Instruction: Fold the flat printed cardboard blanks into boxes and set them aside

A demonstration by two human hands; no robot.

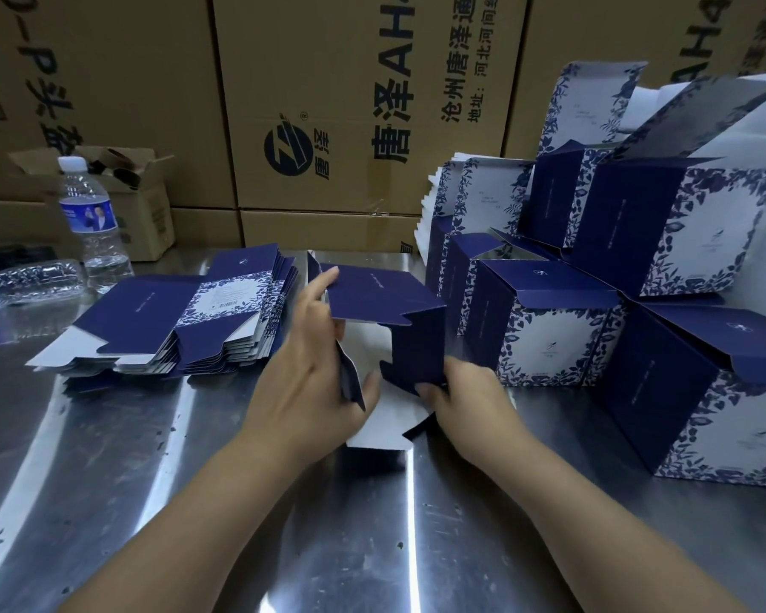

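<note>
A half-opened navy and white cardboard blank (381, 298) stands on the steel table (160, 457) in front of me. My left hand (310, 369) holds its left side, thumb inside and fingers up along the navy top panel. My right hand (469, 395) grips a navy bottom flap at the blank's lower right. A white inner flap lies flat on the table between my hands. A stack of flat blanks (186, 320) sits to the left. Several folded boxes (637, 267) with blue floral print are piled at the right, lids open.
A water bottle (91, 223) stands at the back left beside a crushed clear plastic bottle (36, 276) and a small open carton (138, 201). Large brown shipping cartons (328, 104) wall off the back of the table.
</note>
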